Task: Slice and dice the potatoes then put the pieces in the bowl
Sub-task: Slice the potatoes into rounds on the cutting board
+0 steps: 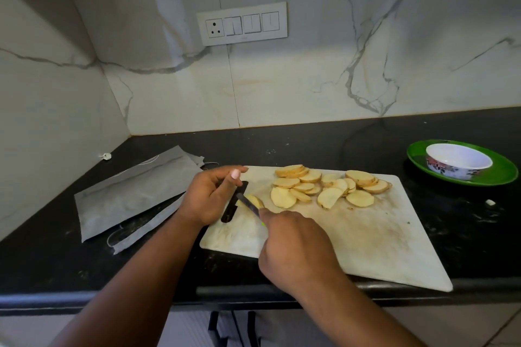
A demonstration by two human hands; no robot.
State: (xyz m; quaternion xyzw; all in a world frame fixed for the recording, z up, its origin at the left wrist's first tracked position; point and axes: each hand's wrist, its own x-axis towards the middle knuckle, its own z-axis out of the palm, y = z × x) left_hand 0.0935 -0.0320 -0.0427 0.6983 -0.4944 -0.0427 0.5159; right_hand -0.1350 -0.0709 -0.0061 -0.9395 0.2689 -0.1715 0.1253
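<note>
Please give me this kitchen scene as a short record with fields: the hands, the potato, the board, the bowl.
left hand: holds the potato end on the board
right hand: grips the knife, blade on the potato end
slices: many rounds, piled on the far part of the board
board: white, near corner over the counter edge
bowl: on a green plate, right of the board; no potato visible in it

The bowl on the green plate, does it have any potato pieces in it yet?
No, the bowl shows only its bare white inside, while the potato slices all lie on the cutting board.
</note>
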